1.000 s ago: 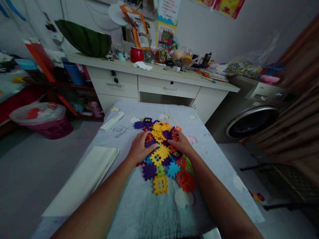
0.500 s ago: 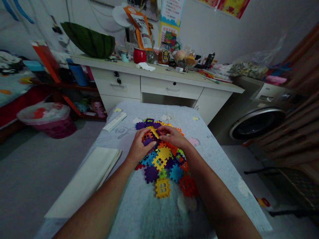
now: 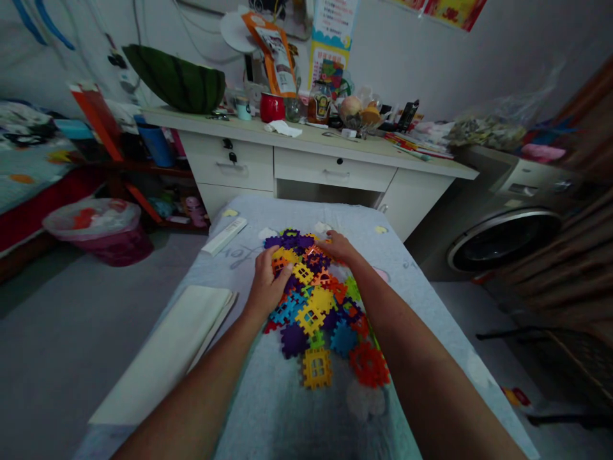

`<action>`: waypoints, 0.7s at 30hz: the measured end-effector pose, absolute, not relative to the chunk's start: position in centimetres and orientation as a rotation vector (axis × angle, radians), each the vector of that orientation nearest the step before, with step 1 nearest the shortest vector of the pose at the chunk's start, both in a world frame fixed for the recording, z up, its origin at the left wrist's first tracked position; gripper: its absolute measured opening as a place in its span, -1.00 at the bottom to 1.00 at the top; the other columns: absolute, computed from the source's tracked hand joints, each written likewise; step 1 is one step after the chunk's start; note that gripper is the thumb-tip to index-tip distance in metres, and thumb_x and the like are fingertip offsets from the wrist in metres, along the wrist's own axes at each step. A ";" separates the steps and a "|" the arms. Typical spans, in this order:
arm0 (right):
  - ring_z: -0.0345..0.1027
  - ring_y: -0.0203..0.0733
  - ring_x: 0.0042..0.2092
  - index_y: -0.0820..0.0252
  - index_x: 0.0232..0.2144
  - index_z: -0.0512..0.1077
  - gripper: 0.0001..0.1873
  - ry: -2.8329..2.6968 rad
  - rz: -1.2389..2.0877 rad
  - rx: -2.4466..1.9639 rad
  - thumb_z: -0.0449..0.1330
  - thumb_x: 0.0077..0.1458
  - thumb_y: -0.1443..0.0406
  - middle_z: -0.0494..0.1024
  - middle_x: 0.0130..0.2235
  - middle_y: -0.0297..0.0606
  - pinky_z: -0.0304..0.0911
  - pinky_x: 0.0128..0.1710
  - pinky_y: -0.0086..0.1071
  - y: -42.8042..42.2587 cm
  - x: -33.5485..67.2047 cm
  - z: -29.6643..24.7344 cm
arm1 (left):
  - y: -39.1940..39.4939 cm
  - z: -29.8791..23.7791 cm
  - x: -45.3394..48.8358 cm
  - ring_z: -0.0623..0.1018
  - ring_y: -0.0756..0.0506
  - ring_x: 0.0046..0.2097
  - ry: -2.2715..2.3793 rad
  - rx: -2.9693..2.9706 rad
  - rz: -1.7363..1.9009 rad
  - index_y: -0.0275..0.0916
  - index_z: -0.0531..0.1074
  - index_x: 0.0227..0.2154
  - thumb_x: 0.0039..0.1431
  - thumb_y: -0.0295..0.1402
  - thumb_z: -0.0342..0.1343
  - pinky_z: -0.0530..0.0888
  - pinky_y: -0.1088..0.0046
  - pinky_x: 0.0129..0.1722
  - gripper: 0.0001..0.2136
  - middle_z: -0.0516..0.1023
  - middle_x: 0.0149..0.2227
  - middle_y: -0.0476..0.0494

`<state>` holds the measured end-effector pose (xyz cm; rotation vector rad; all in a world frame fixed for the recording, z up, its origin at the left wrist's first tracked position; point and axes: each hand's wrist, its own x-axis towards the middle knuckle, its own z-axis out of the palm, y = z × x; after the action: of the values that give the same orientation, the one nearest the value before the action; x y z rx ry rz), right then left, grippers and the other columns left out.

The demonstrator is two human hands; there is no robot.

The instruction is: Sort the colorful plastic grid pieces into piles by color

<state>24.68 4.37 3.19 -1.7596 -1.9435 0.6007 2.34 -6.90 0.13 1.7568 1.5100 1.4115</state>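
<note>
The left grip is pinching an orange tile. Loose tiles are lying between it and the right grip, its hold unclear.

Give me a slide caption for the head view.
Left hand and right hand at a pile of colorful plastic pieces on cloth.

you have a table before you, its pale blue cover printed with hearts and lettering. spread along your middle is a heap of notched plastic pieces; to your left lie a slim white bar and, nearer you, a folded white sheet.
</note>
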 end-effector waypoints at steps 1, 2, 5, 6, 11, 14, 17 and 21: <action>0.39 0.08 0.01 0.31 0.04 0.37 -0.31 -1.940 0.634 -1.782 0.27 0.00 -0.04 0.50 0.01 0.11 0.26 0.02 -0.06 4.3 24.4 3.1 | -6.8 -0.1 2.4 0.28 -0.23 0.25 1.522 1.776 1.381 -0.14 0.20 0.15 0.19 -0.14 0.08 0.23 0.05 0.27 -0.51 0.25 0.15 -0.25; 0.40 0.05 0.01 0.29 0.05 0.36 -0.30 -1.926 0.682 -1.795 0.28 -0.01 -0.05 0.50 0.02 0.08 0.26 0.03 -0.09 4.1 24.1 3.2 | -6.8 -0.3 2.4 0.26 -0.24 0.25 1.521 1.798 1.353 -0.15 0.18 0.16 0.16 -0.13 0.11 0.22 0.04 0.27 -0.47 0.23 0.16 -0.27; 0.44 -0.07 -0.08 0.21 0.04 0.38 -0.35 -1.880 0.877 -1.687 0.31 -0.02 -0.01 0.53 -0.03 -0.07 0.31 -0.03 -0.21 3.5 23.4 3.3 | -6.8 -0.6 2.5 0.23 -0.25 0.27 1.464 1.873 1.281 -0.16 0.14 0.18 0.12 -0.11 0.16 0.21 0.03 0.28 -0.39 0.20 0.17 -0.29; 0.44 -0.10 -0.12 0.20 0.03 0.39 -0.37 -1.843 0.952 -1.637 0.33 -0.04 0.02 0.54 -0.08 -0.12 0.33 -0.07 -0.24 3.2 23.2 3.3 | -6.8 -0.5 2.6 0.23 -0.25 0.27 1.442 1.891 1.265 -0.16 0.14 0.18 0.11 -0.11 0.16 0.21 0.03 0.28 -0.39 0.20 0.17 -0.29; 0.44 -0.18 -0.20 0.16 -0.04 0.41 -0.49 -1.677 1.338 -1.253 0.33 -0.08 0.18 0.54 -0.20 -0.27 0.37 -0.15 -0.29 1.5 22.9 3.4 | -7.0 0.1 2.8 0.24 -0.24 0.26 1.338 1.961 1.287 -0.18 0.15 0.17 0.10 -0.10 0.18 0.21 0.06 0.28 -0.38 0.21 0.18 -0.28; 0.43 -0.20 -0.15 0.13 -0.08 0.43 -0.52 -1.651 1.434 -1.098 0.33 -0.11 0.22 0.54 -0.12 -0.29 0.36 -0.08 -0.29 0.3 23.0 4.2 | -7.2 0.6 2.9 0.25 -0.23 0.26 1.270 2.018 1.330 -0.17 0.17 0.15 0.10 -0.14 0.19 0.21 0.08 0.28 -0.41 0.23 0.18 -0.26; 0.44 -0.20 -0.15 0.14 -0.05 0.42 -0.48 -1.650 1.518 -1.024 0.34 -0.12 0.21 0.55 -0.10 -0.29 0.36 -0.08 -0.28 -1.2 23.4 5.4 | -7.7 1.3 3.2 0.24 -0.23 0.27 1.220 2.087 1.351 -0.15 0.18 0.15 0.11 -0.17 0.20 0.21 0.08 0.28 -0.43 0.23 0.20 -0.26; 0.45 -0.17 -0.11 0.13 0.03 0.36 -0.39 -1.691 1.629 -0.923 0.36 -0.10 0.19 0.55 -0.10 -0.26 0.35 -0.04 -0.25 -3.0 24.7 6.8 | -8.5 2.0 3.5 0.27 -0.22 0.27 1.216 2.155 1.359 -0.13 0.21 0.15 0.16 -0.22 0.16 0.24 0.10 0.27 -0.49 0.26 0.21 -0.25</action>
<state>24.68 -3.02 6.84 -0.9230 -1.6906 1.6286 3.53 -8.47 2.04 2.1554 1.2159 1.3591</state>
